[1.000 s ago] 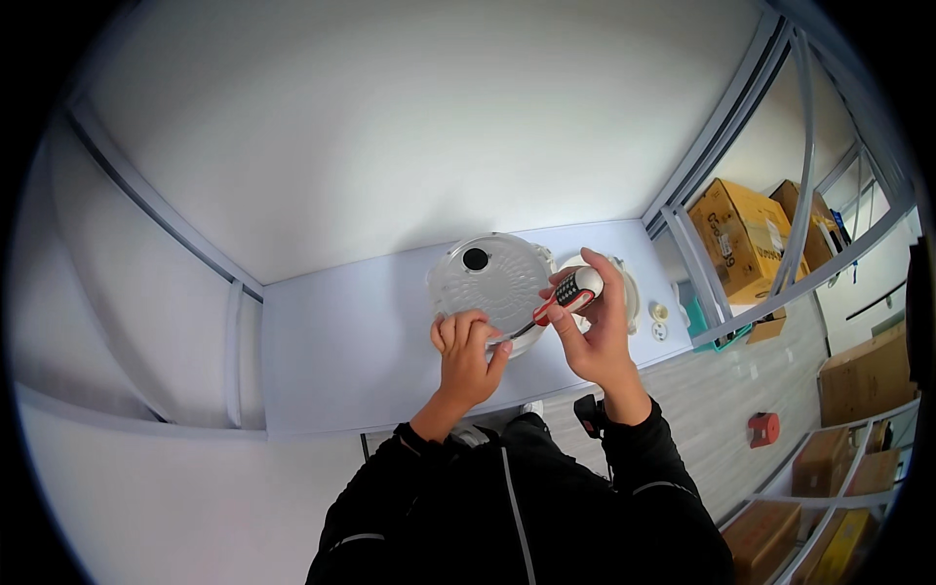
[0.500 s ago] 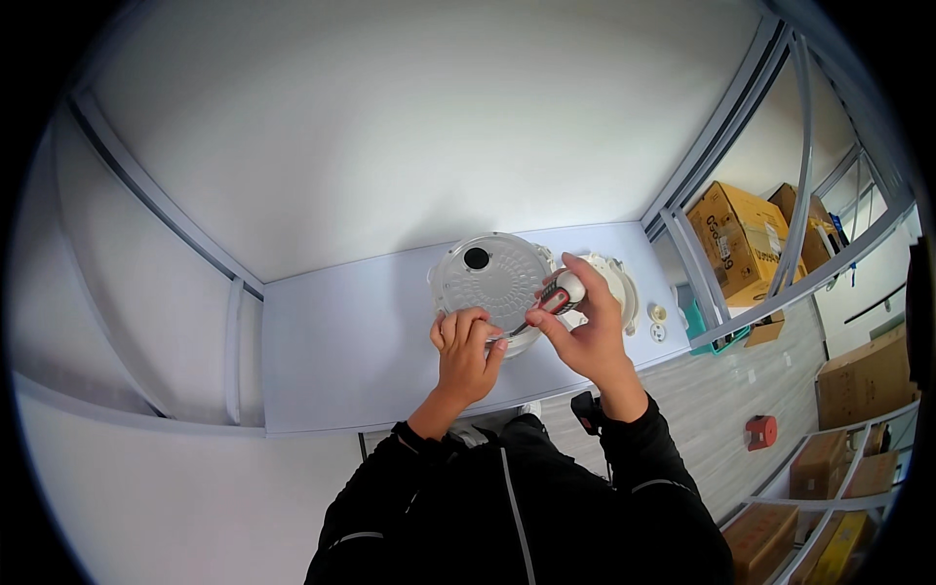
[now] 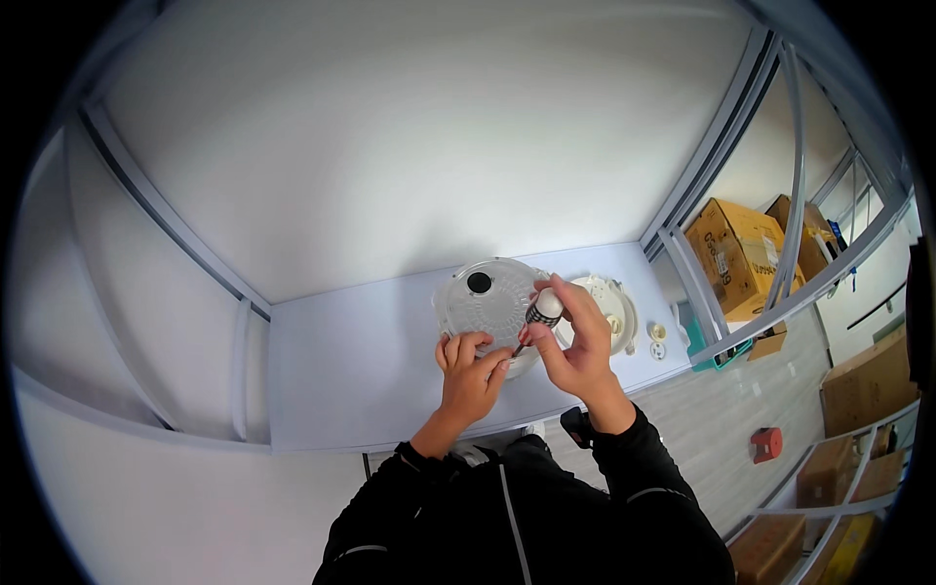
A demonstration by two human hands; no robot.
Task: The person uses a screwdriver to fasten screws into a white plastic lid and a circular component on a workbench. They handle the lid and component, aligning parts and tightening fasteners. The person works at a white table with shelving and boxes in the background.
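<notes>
Our right hand [image 3: 580, 359] grips the red-black-white, bulb-handled screwdriver [image 3: 545, 310]; we should press squarely. Our left hand [image 3: 470, 380] touches the round, silvery, plastic-looking cover [image 3: 487, 314], grip unclear.

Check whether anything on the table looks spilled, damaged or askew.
Nothing stands out. The right hand holds a screwdriver near the rim of the translucent round part, the left hand beside it. A white part lies to the right. No spill or breakage shows; fine cracks would be too small to see.

round part [image 3: 494, 314]: glossy, patterned | screwdriver handle [image 3: 542, 311]: smooth plastic | tabletop [image 3: 341, 366]: smooth, matt | box [image 3: 731, 258]: cardboard
</notes>
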